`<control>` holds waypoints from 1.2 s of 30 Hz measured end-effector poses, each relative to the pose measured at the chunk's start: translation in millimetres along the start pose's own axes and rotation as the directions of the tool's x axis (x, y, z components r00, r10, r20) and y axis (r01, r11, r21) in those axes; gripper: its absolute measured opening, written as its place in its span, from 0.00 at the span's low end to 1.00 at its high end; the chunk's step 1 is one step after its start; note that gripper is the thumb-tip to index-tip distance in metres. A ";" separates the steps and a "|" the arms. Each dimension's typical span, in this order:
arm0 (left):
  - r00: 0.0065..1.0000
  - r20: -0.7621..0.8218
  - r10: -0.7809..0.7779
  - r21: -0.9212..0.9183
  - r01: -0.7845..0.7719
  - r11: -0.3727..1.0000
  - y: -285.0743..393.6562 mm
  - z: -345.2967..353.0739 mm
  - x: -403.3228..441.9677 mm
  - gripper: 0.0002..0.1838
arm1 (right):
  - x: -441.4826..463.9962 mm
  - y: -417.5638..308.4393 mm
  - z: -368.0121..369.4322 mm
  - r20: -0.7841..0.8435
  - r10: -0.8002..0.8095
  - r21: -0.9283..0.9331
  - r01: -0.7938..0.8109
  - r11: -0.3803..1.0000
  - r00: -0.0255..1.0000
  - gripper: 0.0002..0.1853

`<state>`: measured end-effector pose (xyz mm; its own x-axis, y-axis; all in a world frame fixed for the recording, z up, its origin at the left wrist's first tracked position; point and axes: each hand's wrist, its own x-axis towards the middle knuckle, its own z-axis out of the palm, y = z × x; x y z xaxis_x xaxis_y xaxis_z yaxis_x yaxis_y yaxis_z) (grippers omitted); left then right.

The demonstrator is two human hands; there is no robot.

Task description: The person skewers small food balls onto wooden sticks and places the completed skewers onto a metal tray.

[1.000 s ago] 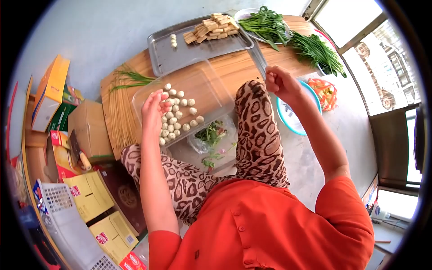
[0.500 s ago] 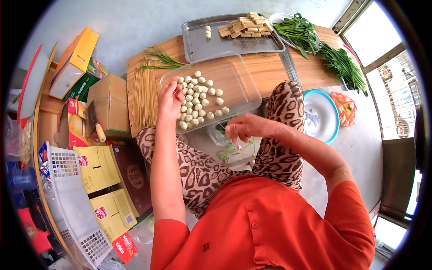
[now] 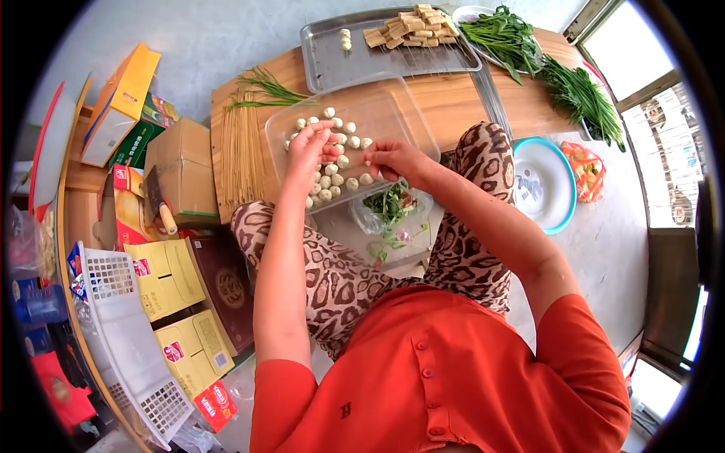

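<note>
A clear plastic tray (image 3: 411,121) lies near my knees on the wooden table, with many pale speckled balls (image 3: 325,195) spread inside it. Over the balls, my left hand (image 3: 308,157) is closed, thumb and fingers pinched together. Facing it, my right hand (image 3: 399,160) has its fingers curled and pressed together by the tray's right part. What either hand pinches is too small or hidden to make out. Left of the tray lies a bundle of thin bamboo skewers (image 3: 240,162). Behind it, a metal tray (image 3: 325,72) bears a short row of balls (image 3: 346,39) and stacked tan rolls (image 3: 411,29).
Green leafy vegetables (image 3: 502,41) and long chives (image 3: 581,98) are at the back right. A white basin with a blue rim (image 3: 566,208) stands right of my knee. Between my legs is a plastic bag of greens (image 3: 389,204). Cardboard boxes (image 3: 181,170) and a knife (image 3: 160,202) are at left.
My right hand has moved up and left, over the clear tray's edge. My left hand has shifted slightly right and down, so the two hands are closer. The view has shifted a little.
</note>
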<state>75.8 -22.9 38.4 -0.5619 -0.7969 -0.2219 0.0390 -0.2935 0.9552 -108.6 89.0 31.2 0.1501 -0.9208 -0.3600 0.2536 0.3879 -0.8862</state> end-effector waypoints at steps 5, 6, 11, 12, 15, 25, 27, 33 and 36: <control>0.949 0.140 0.282 0.940 -0.217 0.263 -33.7 2.0 4.8 0.10 | -8.1 -16.5 -6.9 -0.060 -0.030 0.055 0.033 0.998 0.998 0.07; 0.950 0.139 0.278 0.940 -0.215 0.264 -38.4 3.2 2.9 0.10 | -8.0 -15.1 -7.1 -0.061 -0.039 0.067 0.043 0.997 0.997 0.07; 0.940 0.250 0.233 0.967 -0.256 -0.002 -49.7 10.0 -1.5 0.07 | -9.3 -12.2 -0.3 -0.049 -0.064 0.018 0.065 0.998 0.997 0.07; 0.940 0.250 0.233 0.966 -0.257 -0.003 -52.9 11.3 -0.5 0.07 | -9.1 -11.3 -0.3 -0.041 -0.068 0.017 0.069 0.997 0.997 0.07; 0.915 0.291 0.281 0.957 -0.278 -0.084 -60.1 12.3 3.5 0.07 | -10.1 -11.4 -0.3 -0.033 -0.081 0.027 0.082 0.996 0.996 0.07; 0.997 -0.080 -0.006 -0.136 -0.005 0.991 -26.4 1.0 19.9 0.08 | -20.4 -13.4 8.9 -0.002 -0.043 -0.057 0.043 0.997 0.999 0.10; 0.995 -0.100 -0.011 -0.393 -0.029 0.919 -21.8 -3.5 17.4 0.08 | -23.1 -16.0 13.9 0.004 -0.030 -0.086 0.030 0.996 1.000 0.11; 0.995 -0.084 -0.056 -0.486 0.008 0.874 -23.9 -8.7 20.8 0.07 | -25.8 -17.5 20.2 0.040 -0.002 -0.137 0.008 0.991 0.999 0.11; 0.991 -0.106 -0.086 -0.533 0.016 0.846 -24.1 -9.3 22.8 0.07 | -26.9 -18.2 22.6 0.047 0.005 -0.141 0.002 0.990 0.999 0.11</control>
<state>69.7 -38.8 8.5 -0.4723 -0.8203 -0.3226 0.4642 -0.5426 0.7001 -95.6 107.6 63.5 0.1961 -0.9159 -0.3503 0.1167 0.3765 -0.9190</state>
